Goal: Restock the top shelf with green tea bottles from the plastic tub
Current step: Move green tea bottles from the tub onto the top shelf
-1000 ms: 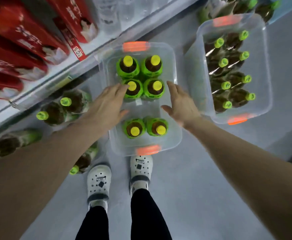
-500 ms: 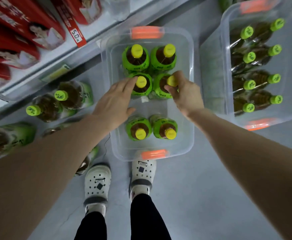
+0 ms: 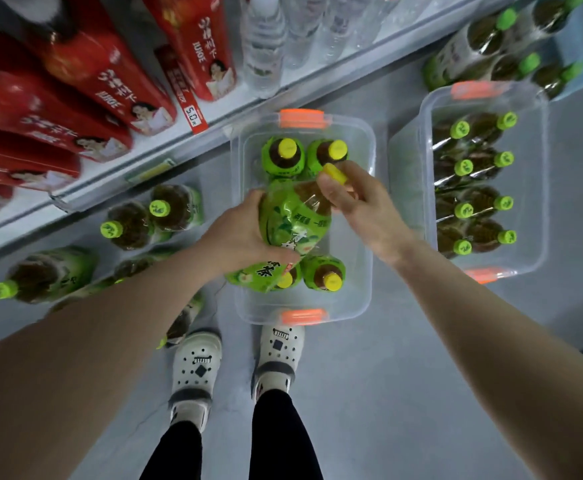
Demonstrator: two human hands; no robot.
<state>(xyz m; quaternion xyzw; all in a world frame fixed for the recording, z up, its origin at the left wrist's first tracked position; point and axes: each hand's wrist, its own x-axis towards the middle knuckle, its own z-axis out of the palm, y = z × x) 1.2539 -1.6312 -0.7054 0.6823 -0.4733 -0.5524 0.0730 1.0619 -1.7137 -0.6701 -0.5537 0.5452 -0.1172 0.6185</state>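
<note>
Both middle bottles (image 3: 295, 220) have lifted out of the tub (image 3: 357, 289). The left hand (image 3: 238, 240) grips one body and the right hand (image 3: 359, 209) pinches the other's neck. Four remain, and none is shelved yet.

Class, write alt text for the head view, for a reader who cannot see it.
Two hands hold a tilted green tea bottle above a clear plastic tub on the floor: right hand at its neck, left hand round its body.

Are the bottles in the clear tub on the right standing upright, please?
No, the green-capped bottles in the right tub lie on their sides, caps pointing right.
</note>
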